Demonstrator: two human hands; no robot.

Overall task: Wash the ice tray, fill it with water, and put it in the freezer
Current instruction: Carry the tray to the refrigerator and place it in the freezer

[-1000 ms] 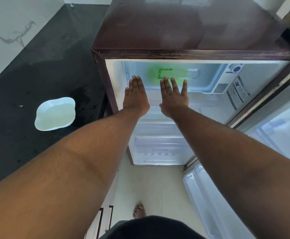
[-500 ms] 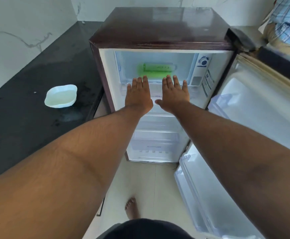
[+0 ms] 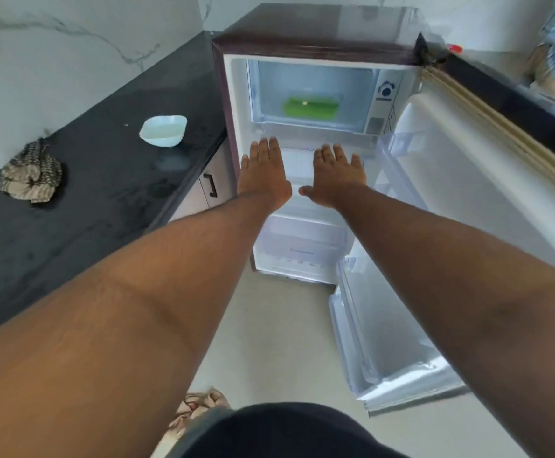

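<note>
Both flat, empty hands, left hand [image 3: 264, 175] and right hand [image 3: 337, 176], had drawn back below the freezer compartment [image 3: 312, 94], leaving the green ice tray [image 3: 312, 106] inside, so only the refrigerator door [image 3: 467, 200] likely remained to shut.

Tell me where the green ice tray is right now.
In the head view, the ice tray lies on the floor of the freezer compartment at the top of the open fridge, above both empty hands and left of the control dial.

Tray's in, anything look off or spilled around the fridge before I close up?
Mostly fine. The green ice tray lies flat in the freezer compartment, both hands empty. One oddity: a wet patch on the black counter just in front of the white bowl. The fridge door hangs wide open.
</note>
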